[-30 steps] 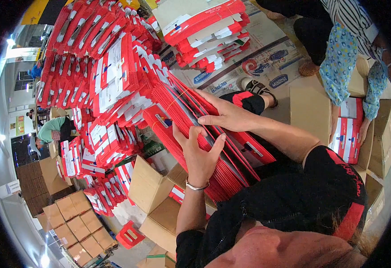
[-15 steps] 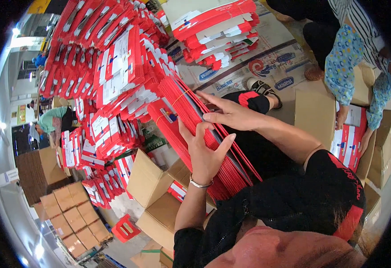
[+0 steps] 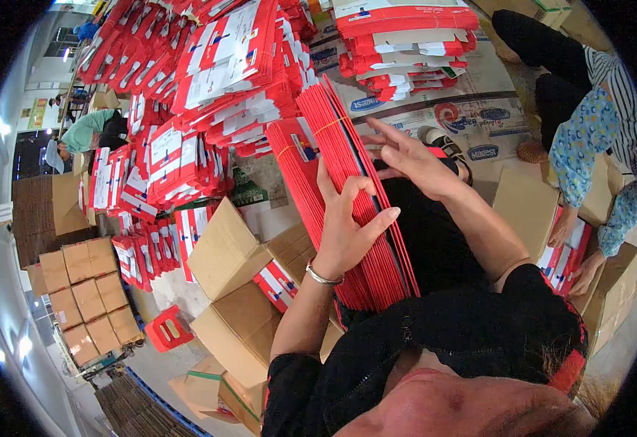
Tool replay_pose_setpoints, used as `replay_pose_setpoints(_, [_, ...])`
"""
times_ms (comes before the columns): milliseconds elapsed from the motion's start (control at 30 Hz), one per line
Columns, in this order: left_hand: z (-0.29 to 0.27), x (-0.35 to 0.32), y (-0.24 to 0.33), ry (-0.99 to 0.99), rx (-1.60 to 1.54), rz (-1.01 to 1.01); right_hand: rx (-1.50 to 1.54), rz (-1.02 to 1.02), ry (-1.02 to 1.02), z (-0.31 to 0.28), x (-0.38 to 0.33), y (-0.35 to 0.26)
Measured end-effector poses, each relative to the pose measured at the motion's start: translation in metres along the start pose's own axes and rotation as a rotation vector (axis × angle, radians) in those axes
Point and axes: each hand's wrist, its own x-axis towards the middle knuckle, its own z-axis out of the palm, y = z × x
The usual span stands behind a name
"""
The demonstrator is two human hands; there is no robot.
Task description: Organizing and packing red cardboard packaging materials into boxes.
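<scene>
The left hand point(image 3: 344, 229) spreads, unclenched, across banded flattened red cartons point(image 3: 344, 156); just right of it, the right hand point(image 3: 418, 167) is loosely uncurled, empty.

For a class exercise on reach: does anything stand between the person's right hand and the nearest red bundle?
Nothing visible does. The right hand is open beside the upper right edge of the red bundle, though whether a fingertip touches it is unclear. The left hand lies across the bundle lower down, not in between.
</scene>
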Motion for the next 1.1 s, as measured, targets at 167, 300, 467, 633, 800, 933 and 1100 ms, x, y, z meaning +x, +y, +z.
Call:
replay_pose_setpoints(167, [-0.002,-0.001,0.001,0.008,-0.044,0.010,-0.307,-0.125,-0.034,0.008,0.003,-0.016])
replay_pose_setpoints(300, [0.001,-0.002,-0.004,-0.028,-0.019,-0.019,-0.348,-0.107,-0.052,0.002,0.002,-0.023])
replay_pose_setpoints(467, [0.003,0.002,-0.005,-0.016,-0.089,-0.007,-0.205,-0.072,-0.036,-0.015,0.002,-0.027])
replay_pose_setpoints(633, [0.000,-0.008,-0.030,0.135,-0.109,0.019,-0.522,-0.118,-0.103,-0.026,0.008,-0.042])
replay_pose_setpoints(800, [0.007,-0.004,-0.009,0.178,-0.210,0.108,-1.450,-0.563,-0.207,-0.008,0.014,-0.092])
replay_pose_setpoints(933, [0.017,-0.031,-0.025,0.149,-0.146,0.170,-2.024,-0.821,-0.680,0.039,0.032,-0.094])
replay_pose_setpoints(1100, [0.004,-0.056,-0.049,0.653,0.431,0.025,-1.956,-0.729,-1.034,0.046,0.036,-0.091])
